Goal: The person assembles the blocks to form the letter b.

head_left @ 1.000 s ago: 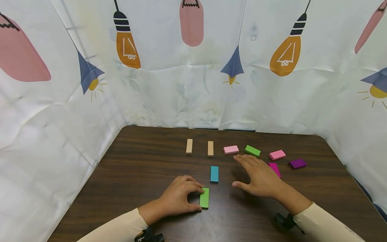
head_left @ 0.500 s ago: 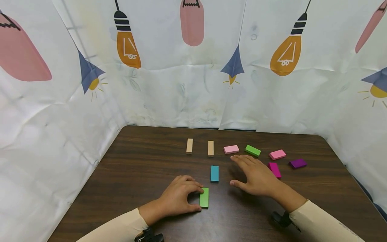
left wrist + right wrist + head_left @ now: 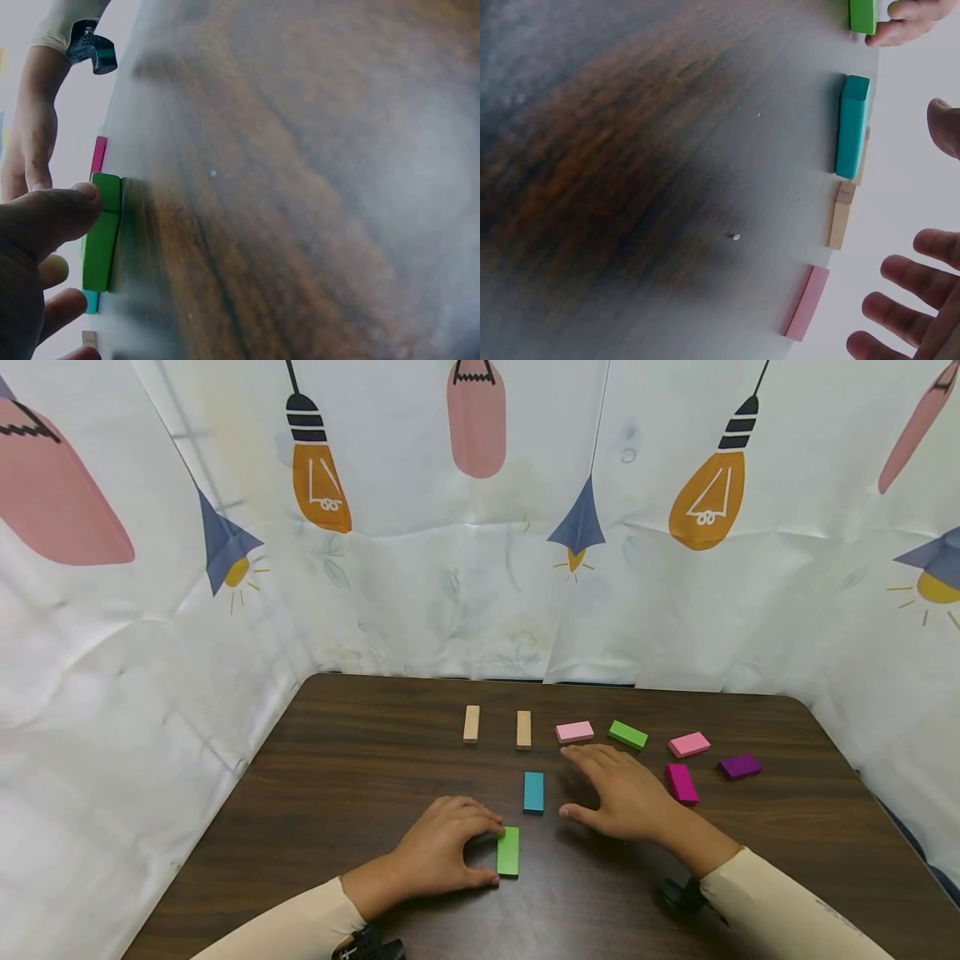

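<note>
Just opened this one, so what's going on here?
A person's left hand pinches the near green block, which lies flat on the table. The right hand, holding nothing, is beside the blue block. Farther back, two wooden blocks, two pink blocks and another green block make a loose row, with a magenta block and purple block near its right end.

Bright light, soft shadows, glare on tabletop (image 3: 420,165)

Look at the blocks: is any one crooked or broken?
None looks broken. Some on the right lie slanted, like the far green block and the purple block; the blue block lies straight.
</note>
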{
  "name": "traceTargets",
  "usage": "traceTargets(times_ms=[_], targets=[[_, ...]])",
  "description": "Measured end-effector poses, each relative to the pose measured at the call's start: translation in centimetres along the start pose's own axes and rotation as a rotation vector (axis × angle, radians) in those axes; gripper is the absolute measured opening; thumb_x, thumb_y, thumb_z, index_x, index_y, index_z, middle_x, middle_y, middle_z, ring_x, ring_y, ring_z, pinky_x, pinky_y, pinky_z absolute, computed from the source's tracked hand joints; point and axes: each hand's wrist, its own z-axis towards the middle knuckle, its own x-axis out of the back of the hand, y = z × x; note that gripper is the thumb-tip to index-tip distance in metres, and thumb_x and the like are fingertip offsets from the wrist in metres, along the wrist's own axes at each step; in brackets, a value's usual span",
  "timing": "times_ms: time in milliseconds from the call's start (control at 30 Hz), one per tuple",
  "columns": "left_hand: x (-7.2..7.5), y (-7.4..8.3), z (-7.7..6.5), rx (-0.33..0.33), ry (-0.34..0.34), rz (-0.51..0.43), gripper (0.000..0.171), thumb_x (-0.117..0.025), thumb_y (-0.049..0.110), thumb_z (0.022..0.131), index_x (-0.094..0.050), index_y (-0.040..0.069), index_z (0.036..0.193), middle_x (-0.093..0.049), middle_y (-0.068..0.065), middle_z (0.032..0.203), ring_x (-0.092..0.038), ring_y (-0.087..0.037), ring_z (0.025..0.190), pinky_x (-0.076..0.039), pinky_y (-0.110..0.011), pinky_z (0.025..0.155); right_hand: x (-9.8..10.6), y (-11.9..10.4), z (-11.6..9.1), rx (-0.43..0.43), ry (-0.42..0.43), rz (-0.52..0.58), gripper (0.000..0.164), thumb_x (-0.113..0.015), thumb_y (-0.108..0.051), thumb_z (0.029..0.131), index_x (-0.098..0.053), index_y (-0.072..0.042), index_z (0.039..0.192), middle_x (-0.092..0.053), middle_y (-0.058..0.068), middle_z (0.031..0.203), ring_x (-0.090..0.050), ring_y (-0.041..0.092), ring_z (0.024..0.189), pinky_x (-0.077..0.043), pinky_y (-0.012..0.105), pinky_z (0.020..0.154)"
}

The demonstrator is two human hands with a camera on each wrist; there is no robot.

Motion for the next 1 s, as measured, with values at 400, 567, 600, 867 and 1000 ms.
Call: traceTargets(times_ms=[400,567,600,867,1000], targets=[[-0.2,-0.3,-0.1,-0.062,0.031,-0.017,0.036,-0.085,0.045,0.081,-0.077,0.027,0.111,-0.066,0.012,0.127,-0.056,-0.013,0.121,-0.041,-0.048,0.105,-1.0,-0.2,1.1,0.033,-0.023,0.015,0.090,-0.064,-0.071,0.088,-0.044,-0.014,0.155,-0.052,0.007,0.149,-0.046,0.029,0.139,-0.038,0.055,0.111],[-0.2,-0.3,0.0,-0.063,0.030,-0.016,0.035,-0.085,0.046,0.082,-0.077,0.028,0.111,-0.066,0.011,0.127,-0.056,-0.012,0.120,-0.042,-0.048,0.104,-1.4,-0.5,1.4,0.036,-0.034,0.012,0.089,-0.070,-0.065,0.087,-0.045,-0.013,0.154,-0.054,0.006,0.147,-0.047,0.029,0.137,-0.040,0.055,0.109],[-0.2,-0.4,0.0,-0.064,0.031,-0.014,0.035,-0.085,0.046,0.082,-0.077,0.028,0.111,-0.066,0.011,0.127,-0.056,-0.012,0.120,-0.042,-0.048,0.104,-1.5,-0.5,1.5,0.039,-0.033,0.015,0.088,-0.071,-0.065,0.086,-0.046,-0.013,0.154,-0.054,0.006,0.147,-0.047,0.029,0.137,-0.040,0.055,0.109],[-0.2,-0.2,0.0,-0.064,0.037,-0.012,0.034,-0.085,0.046,0.081,-0.077,0.027,0.109,-0.066,0.012,0.126,-0.057,-0.013,0.120,-0.041,-0.048,0.105,-2.1,-0.8,2.1,0.030,-0.075,0.032,0.083,-0.072,-0.065,0.085,-0.053,-0.015,0.149,-0.058,0.002,0.142,-0.050,0.026,0.133,-0.042,0.053,0.108],[-0.2,-0.2,-0.1,-0.057,0.025,-0.013,0.034,-0.084,0.045,0.083,-0.077,0.027,0.110,-0.066,0.012,0.126,-0.057,-0.013,0.120,-0.041,-0.048,0.105,-2.3,-0.9,2.3,0.030,-0.088,0.034,0.082,-0.072,-0.065,0.085,-0.055,-0.016,0.148,-0.059,0.001,0.140,-0.051,0.024,0.132,-0.043,0.052,0.106]])
